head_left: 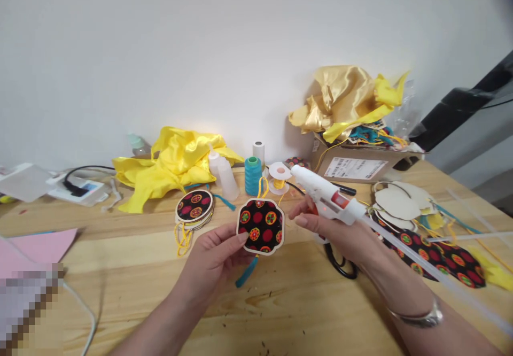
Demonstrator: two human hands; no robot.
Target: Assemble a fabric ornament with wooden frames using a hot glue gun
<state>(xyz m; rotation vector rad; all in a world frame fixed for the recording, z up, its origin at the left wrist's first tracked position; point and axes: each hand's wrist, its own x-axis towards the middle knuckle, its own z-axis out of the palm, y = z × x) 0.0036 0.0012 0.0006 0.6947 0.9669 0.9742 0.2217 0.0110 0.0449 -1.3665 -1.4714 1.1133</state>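
My left hand (218, 254) pinches a scalloped pendant (260, 226) by its lower left edge. The pendant has a pale rim around black fabric with red, green and orange motifs, a yellow loop on top and a teal tassel (246, 272) below. Just right of it, my right hand (332, 233) is closed around a white glue gun (326, 193), whose handle is mostly hidden by the hand. Its nozzle points up and left, apart from the pendant. A long translucent glue stick (417, 262) sticks out of the gun's back, passing over my forearm.
Behind the pendant stand a teal thread cone (253, 177), white bottles (226, 178) and a spool (279, 177). Round pendants (195, 206) and yellow cloth (176, 158) lie left. At right are a filled cardboard box (356, 163), pale cutouts (401, 201) and patterned fabric (452, 260).
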